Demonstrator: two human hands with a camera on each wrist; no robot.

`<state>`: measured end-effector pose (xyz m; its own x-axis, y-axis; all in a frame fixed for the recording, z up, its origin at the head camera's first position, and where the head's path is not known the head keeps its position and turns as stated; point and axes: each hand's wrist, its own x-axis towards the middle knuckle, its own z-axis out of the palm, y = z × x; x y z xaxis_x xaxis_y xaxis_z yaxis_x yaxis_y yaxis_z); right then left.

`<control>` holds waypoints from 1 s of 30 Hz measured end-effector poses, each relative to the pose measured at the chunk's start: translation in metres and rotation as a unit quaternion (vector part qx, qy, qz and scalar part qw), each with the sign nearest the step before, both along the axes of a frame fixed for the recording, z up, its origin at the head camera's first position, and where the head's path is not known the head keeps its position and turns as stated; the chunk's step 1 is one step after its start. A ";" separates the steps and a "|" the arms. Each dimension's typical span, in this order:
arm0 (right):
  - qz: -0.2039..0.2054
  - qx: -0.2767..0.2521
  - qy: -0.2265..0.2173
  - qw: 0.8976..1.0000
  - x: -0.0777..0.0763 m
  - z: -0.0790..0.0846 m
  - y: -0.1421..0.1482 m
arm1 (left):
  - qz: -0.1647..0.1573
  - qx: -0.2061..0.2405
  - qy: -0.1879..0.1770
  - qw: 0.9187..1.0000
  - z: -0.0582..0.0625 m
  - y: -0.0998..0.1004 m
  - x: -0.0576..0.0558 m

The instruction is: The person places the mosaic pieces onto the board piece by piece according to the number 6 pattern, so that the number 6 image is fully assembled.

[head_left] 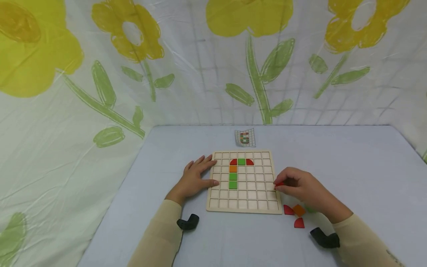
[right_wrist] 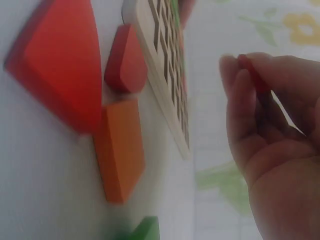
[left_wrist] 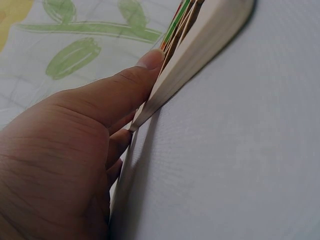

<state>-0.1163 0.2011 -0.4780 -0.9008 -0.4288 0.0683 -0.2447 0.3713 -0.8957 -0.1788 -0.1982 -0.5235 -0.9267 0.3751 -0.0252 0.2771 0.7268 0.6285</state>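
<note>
A wooden grid board (head_left: 253, 185) lies flat on the table. Several pieces sit in its cells: green squares (head_left: 233, 177), an orange square (head_left: 233, 168) and two red rounded pieces (head_left: 250, 162). My left hand (head_left: 193, 180), fingers spread, rests at the board's left edge, thumb and fingertips touching the rim. In the left wrist view, the thumb (left_wrist: 120, 90) lies over the board's side (left_wrist: 185, 65). Beyond the board's right edge, my right hand (head_left: 305, 187) pinches a small red piece (right_wrist: 254, 75) between thumb and fingers; most of that piece is hidden.
Below the right hand lie red quarter-round pieces (head_left: 299, 223), an orange square piece (head_left: 298, 210) and a partly hidden green piece (head_left: 310, 209). Behind the board is a small card (head_left: 245, 138) with a coloured grid pattern. A flowered curtain (head_left: 200, 74) hangs behind the table.
</note>
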 end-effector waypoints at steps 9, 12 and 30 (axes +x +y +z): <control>0.044 0.012 -0.022 0.999 0.003 0.002 -0.024 | 0.002 0.005 0.000 1.000 0.000 -0.001 0.001; 0.046 0.012 -0.012 0.999 0.002 0.005 -0.033 | 0.001 0.005 -0.001 1.000 0.000 -0.002 0.001; 0.046 -0.031 -0.005 0.998 -0.015 0.019 -0.085 | 0.003 -0.007 -0.005 1.000 0.002 0.000 0.000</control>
<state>-0.1313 0.1157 -0.4587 -0.8588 -0.5048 0.0877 -0.2654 0.2919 -0.9189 -0.1789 -0.1980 -0.5210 -0.9289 0.3684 -0.0392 0.2662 0.7373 0.6209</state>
